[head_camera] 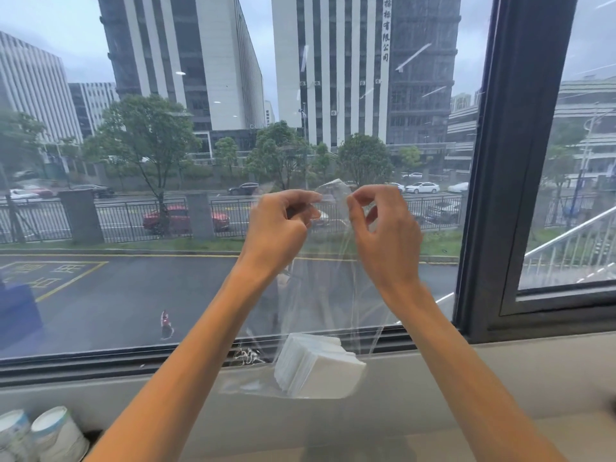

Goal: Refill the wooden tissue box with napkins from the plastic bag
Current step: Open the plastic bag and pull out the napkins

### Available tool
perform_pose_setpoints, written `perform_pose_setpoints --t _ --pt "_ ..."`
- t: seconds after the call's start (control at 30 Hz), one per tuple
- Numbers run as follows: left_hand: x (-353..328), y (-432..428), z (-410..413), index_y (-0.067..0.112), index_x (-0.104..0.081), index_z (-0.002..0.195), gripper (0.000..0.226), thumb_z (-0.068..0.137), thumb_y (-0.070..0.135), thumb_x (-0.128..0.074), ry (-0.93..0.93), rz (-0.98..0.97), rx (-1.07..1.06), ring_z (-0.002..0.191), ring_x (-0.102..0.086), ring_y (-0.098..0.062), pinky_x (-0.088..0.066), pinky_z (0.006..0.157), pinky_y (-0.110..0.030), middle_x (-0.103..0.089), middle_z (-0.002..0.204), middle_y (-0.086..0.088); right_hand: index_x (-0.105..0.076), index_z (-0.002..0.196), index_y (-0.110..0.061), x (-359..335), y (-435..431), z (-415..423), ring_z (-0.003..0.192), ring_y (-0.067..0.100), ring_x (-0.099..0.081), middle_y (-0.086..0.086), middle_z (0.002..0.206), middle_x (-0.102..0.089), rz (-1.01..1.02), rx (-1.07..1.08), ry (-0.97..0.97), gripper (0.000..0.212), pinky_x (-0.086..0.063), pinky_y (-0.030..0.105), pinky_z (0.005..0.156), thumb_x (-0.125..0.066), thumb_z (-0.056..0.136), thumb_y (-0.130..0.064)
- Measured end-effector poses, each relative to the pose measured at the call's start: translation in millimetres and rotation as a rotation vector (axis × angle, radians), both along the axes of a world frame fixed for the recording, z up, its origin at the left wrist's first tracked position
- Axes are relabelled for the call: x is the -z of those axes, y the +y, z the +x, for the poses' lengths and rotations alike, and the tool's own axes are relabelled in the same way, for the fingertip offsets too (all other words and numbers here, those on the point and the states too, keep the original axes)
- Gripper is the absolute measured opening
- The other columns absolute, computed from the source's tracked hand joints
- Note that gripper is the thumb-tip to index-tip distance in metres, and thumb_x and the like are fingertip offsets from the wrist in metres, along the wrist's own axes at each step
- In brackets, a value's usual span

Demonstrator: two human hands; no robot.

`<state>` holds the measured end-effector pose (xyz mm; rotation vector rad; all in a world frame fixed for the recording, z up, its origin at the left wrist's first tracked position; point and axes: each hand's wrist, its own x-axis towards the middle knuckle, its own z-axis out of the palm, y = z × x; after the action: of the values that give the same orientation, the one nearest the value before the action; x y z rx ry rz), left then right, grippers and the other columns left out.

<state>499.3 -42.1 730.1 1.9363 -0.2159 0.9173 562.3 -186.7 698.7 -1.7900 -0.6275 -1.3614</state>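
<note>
A clear plastic bag [328,295] hangs in front of the window, held up by its top edge. A stack of white napkins [316,366] sits in the bottom of the bag, level with the window sill. My left hand [278,228] pinches the left side of the bag's mouth between thumb and fingers. My right hand [383,231] pinches the right side, a few centimetres away. Both arms reach up from below. The wooden tissue box is not in view.
A large window [200,161] with a dark frame [520,161] fills the view, street and buildings beyond. A pale sill [466,378] runs under it. Two white paper cups [50,435] stand at the bottom left.
</note>
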Motion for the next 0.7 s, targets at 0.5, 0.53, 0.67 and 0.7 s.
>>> perform_pose_setpoints --t 0.5,0.53,0.67,0.7 --pt "-3 -17 1 0.016 -0.073 0.102 0.026 0.089 -0.003 -0.061 -0.039 -0.067 0.059 0.063 -0.062 0.003 -0.047 0.063 -0.013 -0.071 0.077 0.007 -0.064 0.097 -0.022 3 -37 10 0.085 0.014 -0.059 -0.008 0.098 -0.062 0.020 0.110 0.040 0.022 -0.034 0.012 0.060 -0.059 0.093 -0.043" --pt "-3 -16 0 0.018 -0.073 0.101 0.026 0.089 -0.003 -0.061 -0.032 -0.072 0.059 0.064 -0.062 0.003 -0.048 0.064 -0.014 -0.071 0.077 0.008 -0.065 0.095 -0.021 -1 -42 11 0.082 0.014 -0.060 -0.008 0.095 -0.063 0.044 0.105 0.046 0.020 -0.032 0.008 0.061 -0.059 0.094 -0.040" --pt "-5 -19 -1 0.022 -0.071 0.098 0.028 0.089 -0.002 -0.061 -0.030 -0.091 0.091 0.071 -0.067 -0.008 -0.055 0.067 -0.022 -0.073 0.078 0.005 -0.062 0.104 -0.023 -15 -56 8 0.085 0.010 -0.060 -0.010 0.101 -0.064 0.098 0.079 0.026 0.023 -0.040 0.012 0.067 -0.054 0.096 -0.043" --pt "-7 -20 -1 0.022 -0.071 0.098 0.028 0.089 -0.003 -0.061 -0.043 -0.095 0.096 0.070 -0.066 -0.007 -0.054 0.065 -0.019 -0.073 0.078 0.005 -0.059 0.110 -0.025 -13 -56 5 0.089 0.009 -0.059 -0.012 0.104 -0.062 0.093 0.023 0.052 0.026 -0.045 0.016 0.070 -0.054 0.096 -0.046"
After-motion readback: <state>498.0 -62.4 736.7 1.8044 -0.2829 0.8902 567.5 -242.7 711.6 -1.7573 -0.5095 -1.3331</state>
